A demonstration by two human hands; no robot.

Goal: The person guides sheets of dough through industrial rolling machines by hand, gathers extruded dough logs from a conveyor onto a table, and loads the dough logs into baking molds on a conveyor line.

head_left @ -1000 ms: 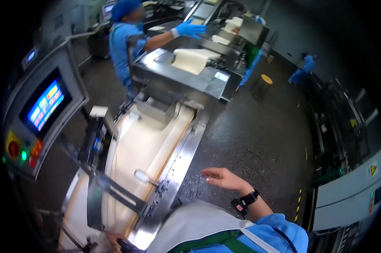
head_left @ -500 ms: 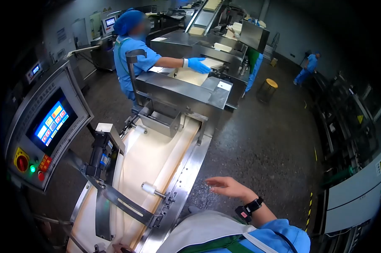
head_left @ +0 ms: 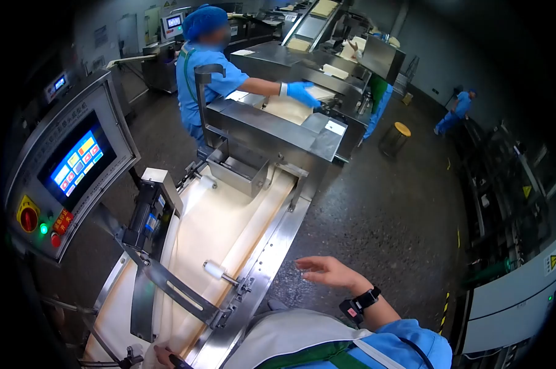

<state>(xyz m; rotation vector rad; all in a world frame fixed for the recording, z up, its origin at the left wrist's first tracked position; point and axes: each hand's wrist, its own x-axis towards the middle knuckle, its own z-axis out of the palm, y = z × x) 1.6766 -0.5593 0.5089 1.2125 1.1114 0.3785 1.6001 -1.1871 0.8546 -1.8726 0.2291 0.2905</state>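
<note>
My right hand [head_left: 328, 272] is held in the air to the right of the conveyor's metal edge [head_left: 253, 283], fingers apart and holding nothing; a black band circles its wrist. Low in the view, my left hand [head_left: 165, 357] is beside the rolled edge of the dough sheet [head_left: 210, 215], mostly cut off by the frame, so its fingers cannot be made out. The pale dough lies flat on the belt. A white roller [head_left: 214, 269] on a metal bracket rests above it, and a curved slotted metal arm [head_left: 179, 294] spans the belt.
A control panel [head_left: 78, 166] with a lit screen stands at left, beside a black motor [head_left: 147, 215]. A co-worker [head_left: 213, 80] in blue reaches a gloved hand over the machine ahead. A yellow-topped stool [head_left: 402, 129], another person [head_left: 456, 112] and machinery [head_left: 517, 295] are at right.
The co-worker's gloved hand has come down toward the dough on the machine ahead. The view has shifted slightly. My right hand keeps nearly the same pose.
</note>
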